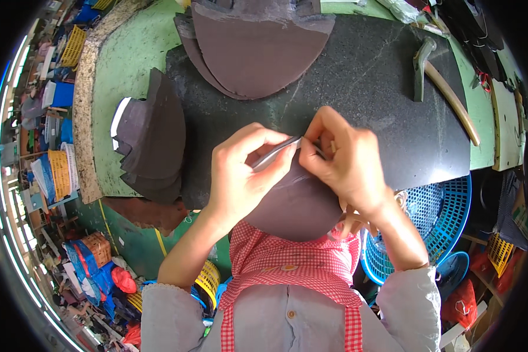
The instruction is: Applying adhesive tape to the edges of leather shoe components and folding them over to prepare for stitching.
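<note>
A dark brown, curved piece of sheet material (293, 205), like leather, hangs between my hands over the near edge of the work surface. My left hand (237, 173) pinches its upper edge between thumb and fingers, where the rim is turned up. Close beside it, my right hand (352, 161) is closed on the same edge, and the fingertips of both hands nearly meet. Pale tan strips (353, 222) show below my right hand; whether it touches them I cannot tell.
A black board (364, 88) covers much of the green table (138, 53). Large brown pieces (264, 53) lie stacked at the far side, more pieces (161, 129) at the left. A wooden-handled hammer (452, 102) rests at the right. Below it is a blue basket (462, 205).
</note>
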Motion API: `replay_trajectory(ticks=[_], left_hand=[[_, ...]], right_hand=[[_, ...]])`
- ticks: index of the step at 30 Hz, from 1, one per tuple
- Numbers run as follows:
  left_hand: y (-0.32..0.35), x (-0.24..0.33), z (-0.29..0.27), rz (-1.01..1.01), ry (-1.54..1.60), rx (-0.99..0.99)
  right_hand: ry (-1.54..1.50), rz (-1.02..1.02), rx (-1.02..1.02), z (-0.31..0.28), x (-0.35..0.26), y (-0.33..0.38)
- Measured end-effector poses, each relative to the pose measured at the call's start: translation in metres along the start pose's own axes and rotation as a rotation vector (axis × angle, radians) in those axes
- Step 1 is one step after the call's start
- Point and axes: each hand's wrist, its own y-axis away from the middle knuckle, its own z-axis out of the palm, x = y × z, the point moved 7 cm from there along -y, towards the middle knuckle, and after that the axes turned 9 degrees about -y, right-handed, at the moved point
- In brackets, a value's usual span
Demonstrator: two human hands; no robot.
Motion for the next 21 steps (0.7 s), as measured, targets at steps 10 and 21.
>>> replay_trajectory(ticks=[10, 21], left_hand=[[0.007, 0.002, -0.174, 0.112, -0.973, 0.736], [-0.151, -0.002, -0.032, 0.405, -0.621, 0.418]], right_hand=[[-0.748, 0.065, -0.003, -0.055, 0.011, 0.011], [-0.783, 0.129, 0.029, -0.067, -0.006, 0.032]])
